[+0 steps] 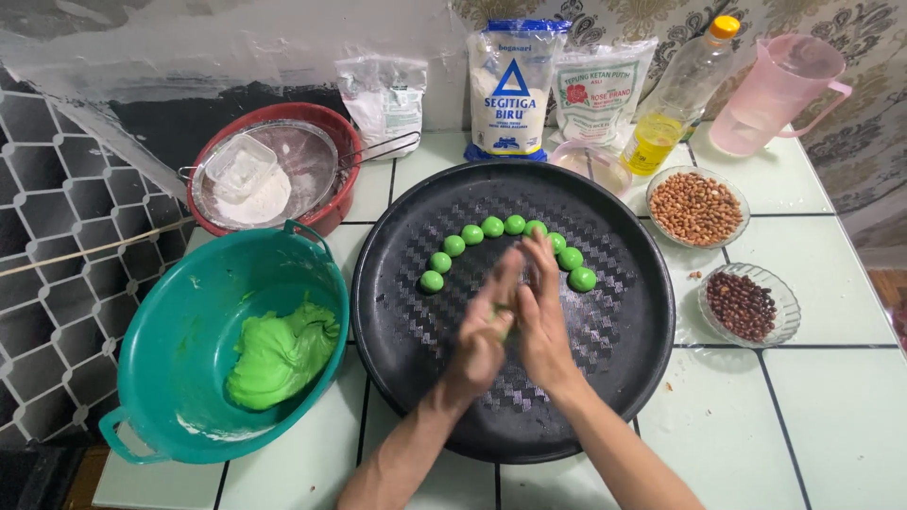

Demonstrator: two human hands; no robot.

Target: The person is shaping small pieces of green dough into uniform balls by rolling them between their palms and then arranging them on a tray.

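Green dough (507, 319) pressed between upright left hand (485, 326) and right hand (544, 316).

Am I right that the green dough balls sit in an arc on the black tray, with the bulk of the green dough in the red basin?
Not quite. The head view shows the bulk green dough in the teal basin, not the red basin, which holds a sieve with white flour. The green dough balls do sit in an arc on the black tray.

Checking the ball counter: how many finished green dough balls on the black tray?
8, in one arc on the round black tray: first ball at the left end, last ball at the right end. The raised hands cover part of the arc, so more may be hidden.
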